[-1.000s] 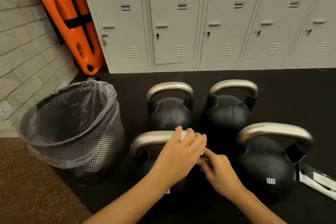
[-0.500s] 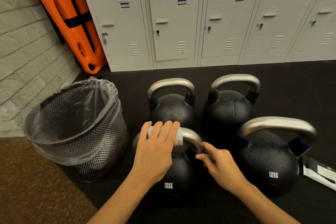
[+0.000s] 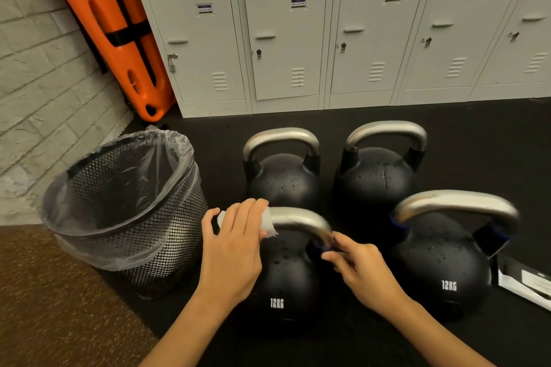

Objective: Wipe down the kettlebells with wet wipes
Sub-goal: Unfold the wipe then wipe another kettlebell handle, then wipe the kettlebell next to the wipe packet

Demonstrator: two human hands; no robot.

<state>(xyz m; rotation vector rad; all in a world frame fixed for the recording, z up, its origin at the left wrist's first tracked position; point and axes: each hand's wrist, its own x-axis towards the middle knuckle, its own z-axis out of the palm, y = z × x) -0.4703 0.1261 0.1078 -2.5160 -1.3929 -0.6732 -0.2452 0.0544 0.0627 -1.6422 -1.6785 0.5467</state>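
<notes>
Black cast kettlebell, front left (image 3: 283, 283), stands on the dark floor mat (image 3: 492, 140), marked 12KG in white, droplets visible on its body. Its steel handle (image 3: 301, 220) arches over the top. Left hand (image 3: 235, 250) is curled over the handle's left end, gripping a white wet wipe (image 3: 268, 228) wrapped against the metal; an edge of the wipe shows below the fingers and another beside the thumb. Right hand (image 3: 360, 271) pinches the handle's right leg at a thin blue band, fingertips bent.

Front right kettlebell (image 3: 441, 268), also marked 12KG, stands just beside it, body spotted with droplets. Two further kettlebells stand behind: rear left (image 3: 283, 179) and rear right (image 3: 378, 179), the latter showing a crack-like line down its face.

Mesh waste bin (image 3: 167, 241) stands left of the group, near the front left kettlebell, lined with a clear plastic bag (image 3: 119, 217) folded over the rim. Contents cannot be determined; the interior reads dark.

Dark packet with a white label (image 3: 527, 283) lies at the right edge on the mat. Grey lockers (image 3: 283, 39) run along the back. Orange board (image 3: 113, 27) leans in the corner against a white brick wall (image 3: 44, 83). Brown carpet (image 3: 50, 307) adjoins the mat at lower left.
</notes>
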